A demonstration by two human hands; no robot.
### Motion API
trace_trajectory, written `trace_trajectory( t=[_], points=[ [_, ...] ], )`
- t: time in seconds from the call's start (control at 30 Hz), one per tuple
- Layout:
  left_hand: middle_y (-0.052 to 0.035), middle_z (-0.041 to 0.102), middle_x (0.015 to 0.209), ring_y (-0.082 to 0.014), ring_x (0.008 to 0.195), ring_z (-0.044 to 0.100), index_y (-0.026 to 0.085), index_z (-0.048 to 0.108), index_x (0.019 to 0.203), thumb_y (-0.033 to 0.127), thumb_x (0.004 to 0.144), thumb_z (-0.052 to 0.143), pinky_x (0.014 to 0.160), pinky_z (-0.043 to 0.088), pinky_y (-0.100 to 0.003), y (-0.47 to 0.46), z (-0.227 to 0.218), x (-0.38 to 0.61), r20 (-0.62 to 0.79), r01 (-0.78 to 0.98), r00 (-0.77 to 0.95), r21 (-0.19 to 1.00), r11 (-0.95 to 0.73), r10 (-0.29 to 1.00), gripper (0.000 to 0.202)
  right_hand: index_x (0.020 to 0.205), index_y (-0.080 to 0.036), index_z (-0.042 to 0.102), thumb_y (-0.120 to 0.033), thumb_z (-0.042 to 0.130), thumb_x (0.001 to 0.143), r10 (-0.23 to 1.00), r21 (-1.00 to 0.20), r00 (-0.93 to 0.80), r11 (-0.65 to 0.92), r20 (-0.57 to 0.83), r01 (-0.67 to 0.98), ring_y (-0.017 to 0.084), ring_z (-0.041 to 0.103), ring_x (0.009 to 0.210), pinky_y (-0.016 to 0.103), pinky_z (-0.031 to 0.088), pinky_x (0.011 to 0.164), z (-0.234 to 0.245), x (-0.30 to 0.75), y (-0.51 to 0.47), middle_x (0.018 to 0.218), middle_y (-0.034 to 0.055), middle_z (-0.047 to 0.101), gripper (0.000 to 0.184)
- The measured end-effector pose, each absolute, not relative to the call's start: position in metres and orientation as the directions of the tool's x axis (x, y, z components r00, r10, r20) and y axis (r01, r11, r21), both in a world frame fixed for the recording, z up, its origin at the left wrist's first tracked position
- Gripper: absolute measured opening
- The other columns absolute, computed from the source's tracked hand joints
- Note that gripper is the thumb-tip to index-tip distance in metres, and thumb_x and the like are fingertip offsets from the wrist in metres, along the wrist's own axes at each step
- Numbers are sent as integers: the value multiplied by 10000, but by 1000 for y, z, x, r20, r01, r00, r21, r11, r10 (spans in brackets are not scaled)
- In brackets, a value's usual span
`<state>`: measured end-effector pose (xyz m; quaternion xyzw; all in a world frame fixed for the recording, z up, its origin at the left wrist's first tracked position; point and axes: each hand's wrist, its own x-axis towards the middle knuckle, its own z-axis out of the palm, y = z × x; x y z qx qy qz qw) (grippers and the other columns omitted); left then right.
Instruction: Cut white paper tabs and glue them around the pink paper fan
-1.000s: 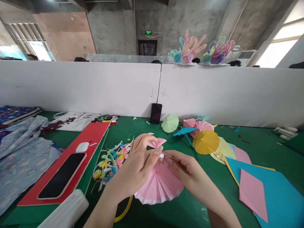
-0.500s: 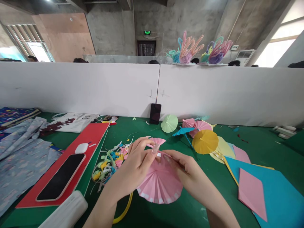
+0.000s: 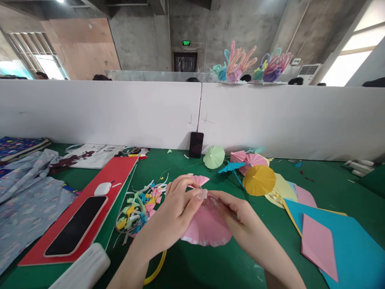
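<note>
A pink pleated paper umbrella canopy is held over the green table in front of me. My left hand pinches its centre from the left with thumb and fingers. From the right, my right hand grips the same centre, fingertips touching the left ones. The canopy's white-edged rim tilts toward me. A smaller pink folded fan piece lies just behind my left fingers.
Finished paper umbrellas, yellow, green and pink, lie behind on the right. Blue and pink paper sheets are at the right, paper scraps and a phone on a red board at the left. A white partition closes the back.
The pink canopy has tipped flatter and moved slightly away from me, showing less of its pleated face. Both hands stayed pinched at its centre.
</note>
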<state>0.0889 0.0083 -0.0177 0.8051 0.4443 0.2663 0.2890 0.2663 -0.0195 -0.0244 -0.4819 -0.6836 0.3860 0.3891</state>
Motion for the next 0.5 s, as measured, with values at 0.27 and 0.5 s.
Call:
trace_trajectory(
  t=[0.27,0.5],
  points=[
    [36,503,1194,-174,1284,330,268,529,829,469,974,272,1041,309,-377,9,-17,91,124,557,454,733,-390,882,356,1236,-243,602,9,381,819,965,-911,-242,191,105,365,187,596,1122,299,485,925,-23,268,-20,1217,10,661,535],
    [35,553,1021,-161,1099,465,240,492,752,446,982,269,969,336,-361,8,-16,93,163,563,462,705,-431,872,380,1241,-249,600,-9,392,834,961,-927,-253,191,109,324,183,593,1120,300,468,948,-26,269,-17,1229,3,654,517]
  ],
)
